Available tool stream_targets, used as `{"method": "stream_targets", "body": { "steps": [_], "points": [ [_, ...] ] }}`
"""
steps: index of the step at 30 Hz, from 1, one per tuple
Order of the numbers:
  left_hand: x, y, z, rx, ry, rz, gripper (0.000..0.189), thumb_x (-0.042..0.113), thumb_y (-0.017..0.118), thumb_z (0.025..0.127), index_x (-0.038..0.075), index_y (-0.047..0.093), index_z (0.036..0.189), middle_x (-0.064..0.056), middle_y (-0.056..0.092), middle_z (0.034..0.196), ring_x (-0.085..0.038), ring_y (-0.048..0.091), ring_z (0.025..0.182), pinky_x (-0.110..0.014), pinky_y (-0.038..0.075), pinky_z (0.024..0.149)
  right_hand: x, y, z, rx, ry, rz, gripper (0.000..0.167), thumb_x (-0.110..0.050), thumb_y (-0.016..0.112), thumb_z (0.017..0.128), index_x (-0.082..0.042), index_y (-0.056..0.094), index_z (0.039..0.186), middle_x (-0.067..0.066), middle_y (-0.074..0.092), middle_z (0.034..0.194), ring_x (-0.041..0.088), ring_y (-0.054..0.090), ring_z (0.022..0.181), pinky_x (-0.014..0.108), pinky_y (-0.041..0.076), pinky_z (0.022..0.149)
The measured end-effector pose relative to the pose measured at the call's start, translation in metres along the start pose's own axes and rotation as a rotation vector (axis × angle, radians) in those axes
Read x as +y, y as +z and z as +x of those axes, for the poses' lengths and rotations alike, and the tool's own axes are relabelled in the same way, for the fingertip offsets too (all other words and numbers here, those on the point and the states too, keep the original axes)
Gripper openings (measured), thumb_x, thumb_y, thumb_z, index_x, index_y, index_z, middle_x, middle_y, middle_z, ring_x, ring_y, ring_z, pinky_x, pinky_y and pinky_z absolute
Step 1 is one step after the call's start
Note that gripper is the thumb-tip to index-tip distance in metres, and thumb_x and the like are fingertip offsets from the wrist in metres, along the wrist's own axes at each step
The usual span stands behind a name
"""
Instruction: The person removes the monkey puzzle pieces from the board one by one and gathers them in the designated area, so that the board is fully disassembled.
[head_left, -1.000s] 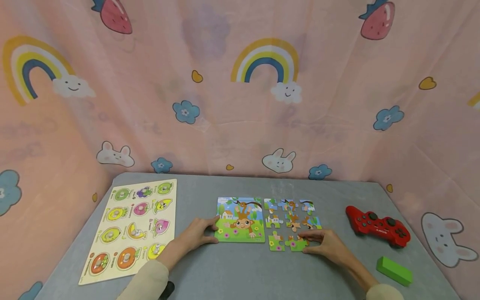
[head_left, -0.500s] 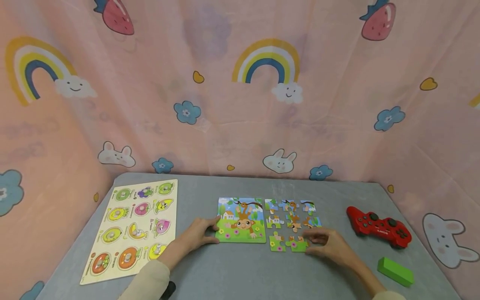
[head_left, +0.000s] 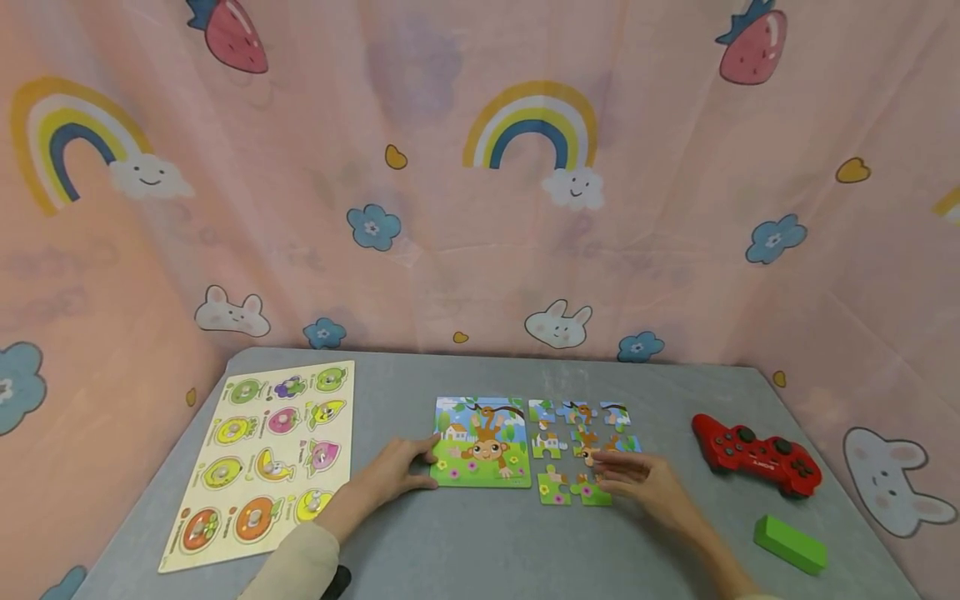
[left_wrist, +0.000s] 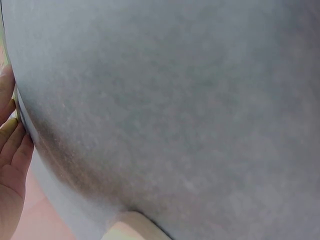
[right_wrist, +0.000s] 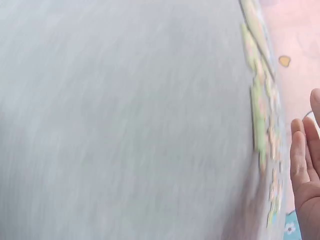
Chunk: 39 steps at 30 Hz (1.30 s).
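Observation:
My left hand (head_left: 396,468) touches the left edge of a square monkey picture board (head_left: 482,458) with extended fingers and thumb. In the left wrist view, the fingers (left_wrist: 21,150) lie against that edge. To the board's right, several cut jigsaw pieces lie slightly apart in rows, including a house piece (head_left: 548,443), a flower piece (head_left: 554,487) and a bottom middle piece (head_left: 592,492). Above the lower right pieces hovers my right hand (head_left: 647,483), fingers fairly straight. It holds nothing visible and covers part of the pieces there.
A wooden fruit knob puzzle (head_left: 266,462) lies at the left of the grey table (head_left: 480,550). On the right are a red game controller (head_left: 756,456) and a green block (head_left: 791,544). A pink patterned curtain (head_left: 450,275) rises behind the table.
The right hand has come away from the lower right pieces, then shifted slightly left and up over them. The left hand stays at the board's edge.

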<state>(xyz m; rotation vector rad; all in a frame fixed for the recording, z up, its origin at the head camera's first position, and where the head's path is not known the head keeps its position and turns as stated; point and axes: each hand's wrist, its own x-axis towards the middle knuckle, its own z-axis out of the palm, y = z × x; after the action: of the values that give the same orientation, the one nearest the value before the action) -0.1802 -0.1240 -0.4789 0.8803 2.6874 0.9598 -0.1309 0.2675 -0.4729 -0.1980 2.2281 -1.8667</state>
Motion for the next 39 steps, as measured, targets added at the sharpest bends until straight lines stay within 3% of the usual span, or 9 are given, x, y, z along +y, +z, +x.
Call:
{"method": "stream_targets", "body": {
  "steps": [7, 11, 19, 24, 31, 39],
  "points": [
    [-0.002, 0.001, -0.001, -0.006, -0.009, -0.007, 0.064, 0.015, 0.076, 0.081, -0.012, 0.049, 0.133, -0.007, 0.071, 0.102, -0.014, 0.061, 0.095, -0.041, 0.049, 0.089, -0.001, 0.026, 0.013, -0.016, -0.008, 0.055, 0.051, -0.002, 0.069, 0.087, 0.018, 0.048, 0.129, 0.033, 0.054, 0.126, 0.024, 0.062, 0.110, 0.028, 0.051, 0.087],
    [-0.002, 0.000, -0.001, 0.001, -0.001, -0.008, 0.064, 0.015, 0.077, 0.081, -0.012, 0.049, 0.132, -0.008, 0.071, 0.101, -0.015, 0.061, 0.094, -0.042, 0.049, 0.088, -0.002, 0.044, 0.024, -0.026, -0.041, 0.058, 0.050, -0.003, 0.070, 0.085, 0.016, 0.051, 0.127, 0.033, 0.055, 0.125, 0.032, 0.060, 0.113, 0.027, 0.051, 0.088],
    [-0.001, 0.002, -0.002, 0.007, 0.005, -0.002, 0.063, 0.016, 0.076, 0.081, -0.011, 0.050, 0.132, -0.007, 0.072, 0.102, -0.015, 0.062, 0.096, -0.040, 0.050, 0.088, -0.005, 0.075, 0.044, 0.005, -0.039, 0.005, 0.044, 0.000, 0.073, 0.082, 0.014, 0.058, 0.120, 0.030, 0.060, 0.120, 0.037, 0.059, 0.112, 0.027, 0.051, 0.087],
    [-0.001, 0.002, 0.000, 0.009, 0.017, -0.006, 0.064, 0.017, 0.077, 0.081, -0.012, 0.050, 0.132, -0.006, 0.071, 0.100, -0.014, 0.061, 0.093, -0.040, 0.050, 0.087, -0.007, 0.088, 0.053, 0.058, -0.061, -0.128, 0.040, 0.001, 0.076, 0.078, 0.012, 0.063, 0.113, 0.026, 0.066, 0.107, 0.035, 0.065, 0.098, 0.026, 0.054, 0.079],
    [-0.004, 0.000, 0.001, -0.005, -0.004, -0.015, 0.063, 0.017, 0.077, 0.081, -0.010, 0.050, 0.132, -0.006, 0.071, 0.101, -0.014, 0.060, 0.093, -0.042, 0.049, 0.089, -0.012, 0.098, 0.060, 0.094, -0.130, -0.350, 0.035, 0.001, 0.081, 0.072, 0.007, 0.070, 0.104, 0.012, 0.069, 0.088, 0.021, 0.065, 0.077, 0.024, 0.053, 0.067],
    [-0.002, 0.000, 0.000, 0.006, 0.019, -0.006, 0.062, 0.017, 0.076, 0.081, -0.011, 0.051, 0.131, -0.006, 0.072, 0.102, -0.015, 0.062, 0.098, -0.040, 0.049, 0.089, -0.013, 0.103, 0.062, 0.143, -0.259, -0.484, 0.031, -0.001, 0.083, 0.068, 0.005, 0.072, 0.097, 0.013, 0.069, 0.084, 0.025, 0.064, 0.074, 0.025, 0.052, 0.064]
  ]
}}
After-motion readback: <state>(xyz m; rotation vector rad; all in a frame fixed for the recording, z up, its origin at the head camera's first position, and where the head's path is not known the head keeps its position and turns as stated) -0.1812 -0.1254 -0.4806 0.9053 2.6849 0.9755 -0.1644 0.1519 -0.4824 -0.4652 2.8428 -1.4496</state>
